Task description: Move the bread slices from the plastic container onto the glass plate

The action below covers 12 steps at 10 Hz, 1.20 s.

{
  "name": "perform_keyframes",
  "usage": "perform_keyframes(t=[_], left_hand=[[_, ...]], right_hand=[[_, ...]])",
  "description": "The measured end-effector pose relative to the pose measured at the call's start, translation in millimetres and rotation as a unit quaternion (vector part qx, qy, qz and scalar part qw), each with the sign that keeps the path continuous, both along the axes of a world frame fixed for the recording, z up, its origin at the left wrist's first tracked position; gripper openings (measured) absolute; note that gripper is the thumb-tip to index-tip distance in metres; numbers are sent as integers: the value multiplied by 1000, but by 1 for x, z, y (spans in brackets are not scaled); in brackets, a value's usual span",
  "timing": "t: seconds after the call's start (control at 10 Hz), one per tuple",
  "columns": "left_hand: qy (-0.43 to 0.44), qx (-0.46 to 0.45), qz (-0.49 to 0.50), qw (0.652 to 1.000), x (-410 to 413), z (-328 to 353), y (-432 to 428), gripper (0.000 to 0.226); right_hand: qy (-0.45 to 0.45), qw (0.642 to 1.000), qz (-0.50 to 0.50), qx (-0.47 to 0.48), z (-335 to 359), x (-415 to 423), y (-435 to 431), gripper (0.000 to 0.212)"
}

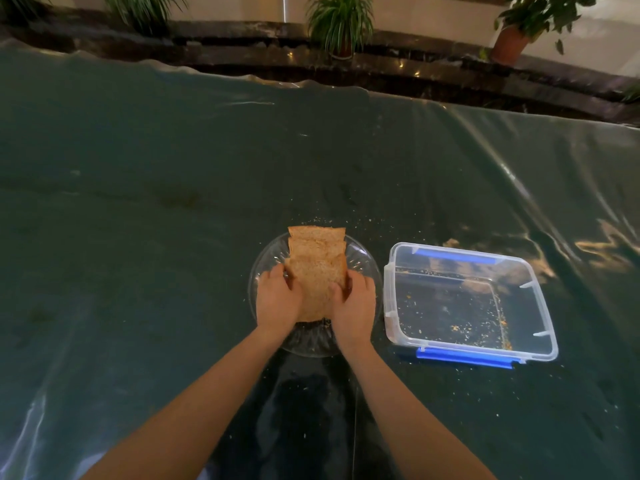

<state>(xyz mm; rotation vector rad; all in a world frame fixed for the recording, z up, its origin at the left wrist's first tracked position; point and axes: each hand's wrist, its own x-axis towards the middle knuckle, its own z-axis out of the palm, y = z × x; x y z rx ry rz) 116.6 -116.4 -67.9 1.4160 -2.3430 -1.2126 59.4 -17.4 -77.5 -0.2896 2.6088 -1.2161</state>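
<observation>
1. Dark green glossy sheeting (173, 174) covered the whole table, wrinkled along its far edge and catching light on the right; behind it ran a dark stone ledge (381, 69) with potted green plants (341, 26).
2. Near the middle of the sheeting stood a round clear glass plate (360, 258) with a ribbed rim.
3. Several brown bread slices (317, 268) lay on that plate in an overlapping row, the farthest one reaching past the plate's far rim.
4. The left hand (277, 299) pressed against the left edge of the nearest slice, fingers curled round it.
5. The right hand (353, 303) met the same slice from the right, fingers bent over its edge, so both hands held it between them.
6. Just beside the plate on the right sat a clear rectangular plastic container (540, 299) with blue clips (464, 356), lidless, holding only crumbs (457, 328).
7. More crumbs were scattered on the sheeting around the plate and container.
</observation>
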Motion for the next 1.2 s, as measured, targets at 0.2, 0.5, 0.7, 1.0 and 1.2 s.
perform_keyframes(t=[0.2,0.5,0.7,1.0,1.2], left_hand=[[-11,37,-4,999,8,-9,-6,37],[1,70,-1,998,12,-17,-2,40],[10,80,-9,997,14,-18,-4,38],[7,63,-67,996,21,-17,-6,37],[-53,-32,-75,995,18,3,-9,64]], right_hand=[[-86,996,-4,11,-3,0,9,33],[-134,990,41,30,-2,-5,10,47],[-152,988,40,13,-1,-5,10,47],[-138,988,57,29,-1,-1,15,48],[-15,988,81,134,17,2,13,58]])
